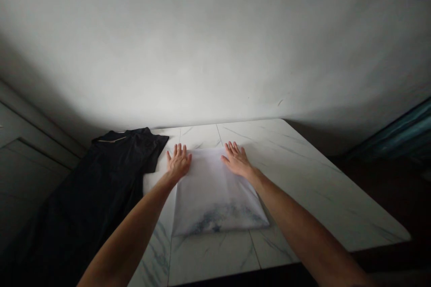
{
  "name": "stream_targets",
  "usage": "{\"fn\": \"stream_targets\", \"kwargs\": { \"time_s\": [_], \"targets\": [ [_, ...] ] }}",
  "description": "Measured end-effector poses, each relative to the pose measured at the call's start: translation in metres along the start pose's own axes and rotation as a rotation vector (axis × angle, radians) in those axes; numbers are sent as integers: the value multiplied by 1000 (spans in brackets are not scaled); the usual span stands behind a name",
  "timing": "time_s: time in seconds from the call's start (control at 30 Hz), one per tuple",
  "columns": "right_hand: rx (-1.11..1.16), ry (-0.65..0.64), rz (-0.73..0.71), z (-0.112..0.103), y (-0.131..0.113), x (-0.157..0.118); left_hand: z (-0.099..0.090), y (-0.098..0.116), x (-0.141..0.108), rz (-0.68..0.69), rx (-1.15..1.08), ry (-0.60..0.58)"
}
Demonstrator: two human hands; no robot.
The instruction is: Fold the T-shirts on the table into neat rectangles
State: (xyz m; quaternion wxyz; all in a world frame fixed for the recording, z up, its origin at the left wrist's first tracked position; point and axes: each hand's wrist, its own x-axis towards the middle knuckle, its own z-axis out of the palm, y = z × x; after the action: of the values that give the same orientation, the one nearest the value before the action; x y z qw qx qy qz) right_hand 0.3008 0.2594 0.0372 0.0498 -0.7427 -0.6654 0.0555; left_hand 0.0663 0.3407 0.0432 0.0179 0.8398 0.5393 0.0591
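Observation:
A folded white cloth (215, 197), perhaps a garment, lies flat in the middle of the white marble table (303, 179), with a bluish-grey mottled patch near its front edge. My left hand (178, 161) rests palm down at the cloth's far left corner with its fingers spread. My right hand (237, 159) presses flat near the far right corner, its fingers also apart. Neither hand grips the cloth.
A black garment (111, 166) with a collar lies to the left of the cloth, partly on the table and hanging over its left edge. A pale wall (215, 45) rises behind the table. To the right, the table edge drops to a dark floor.

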Motion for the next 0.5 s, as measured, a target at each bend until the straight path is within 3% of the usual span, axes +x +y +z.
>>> {"fn": "stream_targets", "kwargs": {
  "time_s": [0.07,0.17,0.23,0.37,0.43,0.5],
  "targets": [
    [9,78,-100,8,-19,-23,1,15,-27,177,1,51],
    [37,90,-216,23,-32,-62,8,21,-68,368,-19,-15],
    [32,69,-179,27,-23,-80,11,9,-84,324,-11,-73],
    [-19,44,33,19,1,-94,2,-9,-93,131,48,-94],
    [-23,75,53,15,-7,-100,-2,3,-100,169,43,-48],
    [2,107,-53,18,-27,-111,0,24,-113,307,2,-13]
  ]
}}
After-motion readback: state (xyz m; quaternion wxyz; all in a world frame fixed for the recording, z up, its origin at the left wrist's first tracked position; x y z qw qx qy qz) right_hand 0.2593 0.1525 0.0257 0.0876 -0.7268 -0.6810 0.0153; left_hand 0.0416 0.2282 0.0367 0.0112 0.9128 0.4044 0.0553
